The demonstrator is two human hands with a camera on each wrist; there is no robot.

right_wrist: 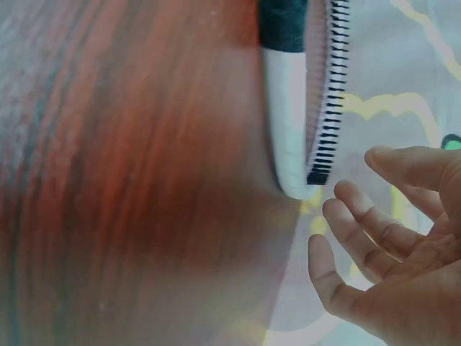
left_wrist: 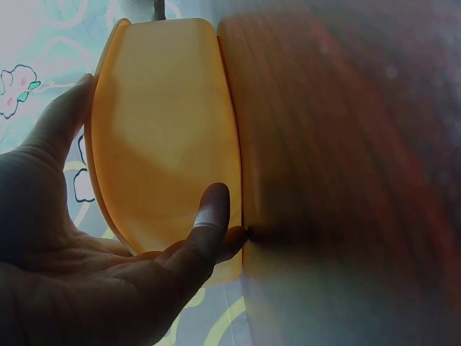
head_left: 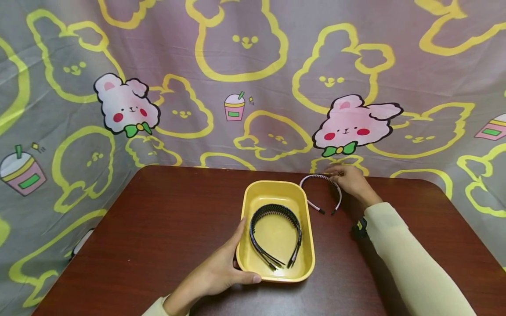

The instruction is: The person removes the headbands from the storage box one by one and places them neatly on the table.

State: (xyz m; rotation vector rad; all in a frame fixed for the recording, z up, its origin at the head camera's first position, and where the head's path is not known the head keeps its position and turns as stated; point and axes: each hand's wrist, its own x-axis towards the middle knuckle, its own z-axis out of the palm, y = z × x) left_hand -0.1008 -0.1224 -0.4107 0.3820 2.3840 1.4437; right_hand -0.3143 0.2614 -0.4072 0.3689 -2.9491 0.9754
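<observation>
My left hand (head_left: 219, 270) grips the near left corner of a yellow plastic bin (head_left: 311, 245), one finger along its side and the thumb at the near end. In the left wrist view, fingers of the left hand (left_wrist: 137, 288) touch the bin's outer wall (left_wrist: 166, 130). Inside the bin lie several dark headbands (head_left: 254, 239) with toothed inner edges, bunched together. A white headband (head_left: 314, 205) with dark tips lies on the table beyond the bin's right side. Close to its curve is my right hand (head_left: 352, 181). The right wrist view shows the right hand (right_wrist: 403, 245) with loosely bent fingers, apart from the toothed white headband (right_wrist: 288, 122).
The bin stands on a dark reddish-brown wooden table (head_left: 178, 219) with rounded far corners. A grey curtain (head_left: 269, 96) with yellow outlines and cartoon rabbits hangs behind the table's far edge. A dark watch-like device (head_left: 360, 228) sits at the right wrist.
</observation>
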